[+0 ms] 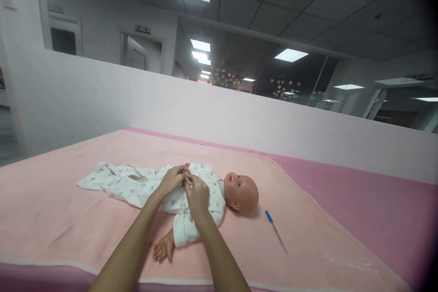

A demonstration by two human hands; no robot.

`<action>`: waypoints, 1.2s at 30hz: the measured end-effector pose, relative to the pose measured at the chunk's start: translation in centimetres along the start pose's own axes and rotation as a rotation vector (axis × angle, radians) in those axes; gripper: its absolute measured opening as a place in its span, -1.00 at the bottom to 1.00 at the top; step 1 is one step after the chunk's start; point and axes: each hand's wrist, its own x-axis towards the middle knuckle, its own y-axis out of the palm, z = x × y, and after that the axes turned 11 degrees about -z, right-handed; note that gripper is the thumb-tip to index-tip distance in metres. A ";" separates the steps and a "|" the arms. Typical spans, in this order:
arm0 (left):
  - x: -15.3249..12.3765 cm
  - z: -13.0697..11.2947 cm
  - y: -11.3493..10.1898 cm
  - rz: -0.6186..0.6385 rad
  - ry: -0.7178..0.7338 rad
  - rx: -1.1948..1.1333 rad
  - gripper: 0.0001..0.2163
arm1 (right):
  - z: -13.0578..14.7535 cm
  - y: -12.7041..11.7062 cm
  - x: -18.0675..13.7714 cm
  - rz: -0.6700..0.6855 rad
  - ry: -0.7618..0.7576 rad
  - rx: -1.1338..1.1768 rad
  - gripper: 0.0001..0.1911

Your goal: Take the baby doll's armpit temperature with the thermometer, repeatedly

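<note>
A baby doll (242, 191) lies on its back with its head to the right. It wears a white printed baby romper (140, 191), partly open along the front by the legs. My left hand (172, 180) and my right hand (198, 194) meet over the doll's chest. The fingers of both are pinched together on the front edge of the romper; any fastener between them is too small to make out. One doll hand (164, 248) sticks out of the cuff below my wrists.
Right of the doll's head lies a thin clear stick with a blue end (269, 216). A peach sheet (308, 237) covers the pink padded surface (372, 191). Along the far side rises a low white wall (239, 116), with windows behind it.
</note>
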 end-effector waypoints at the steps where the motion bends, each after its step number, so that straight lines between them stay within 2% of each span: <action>1: 0.0 0.0 0.0 -0.004 -0.007 -0.005 -0.79 | 0.0 0.0 0.0 0.002 -0.002 -0.002 -0.85; 13: 0.2 0.6 0.1 -0.054 0.002 0.054 -0.79 | 0.1 -0.2 -0.1 0.024 -0.045 -0.070 -0.86; 30: -0.1 -0.2 0.3 -0.081 0.070 0.058 -0.78 | 0.1 0.0 -0.3 0.010 -0.031 -0.127 -0.89; 36: -0.1 -0.4 0.3 -0.088 0.049 -0.002 -0.76 | 0.0 0.1 -0.3 0.013 -0.049 -0.194 -0.87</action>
